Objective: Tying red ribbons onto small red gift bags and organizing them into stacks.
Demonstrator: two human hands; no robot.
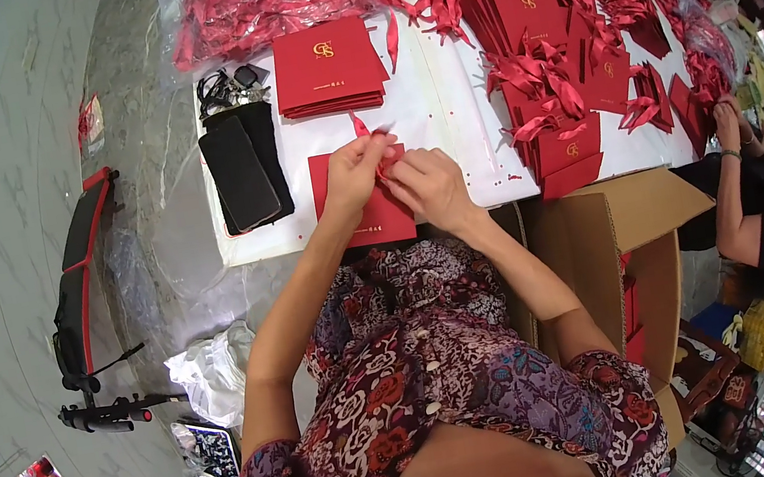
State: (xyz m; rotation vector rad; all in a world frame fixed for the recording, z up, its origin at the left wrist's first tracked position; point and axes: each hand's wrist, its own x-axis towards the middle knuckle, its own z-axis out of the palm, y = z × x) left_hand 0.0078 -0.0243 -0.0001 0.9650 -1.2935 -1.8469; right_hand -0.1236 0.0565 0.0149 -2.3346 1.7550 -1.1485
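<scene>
A flat red paper gift bag (386,223) with gold print lies on the white table covering in front of me, partly hidden beneath my hands. Over its upper half, my left hand (353,173) pinches a red ribbon (360,125), one end of which sticks up past the fingers. My right hand (431,188) is closed on the same ribbon, close beside the left at the bag's upper right. The fingers cover most of the ribbon between them. Just beyond my hands sits a stack of similar red bags (327,66) without ribbons showing.
A black phone (238,174) and keys (248,92) lie to the left. Plastic-wrapped red ribbons (266,0) fill the far side. Ribboned bags (546,100) are piled at the right, above an open cardboard box (593,228). Another person's arm (731,200) reaches in farther right.
</scene>
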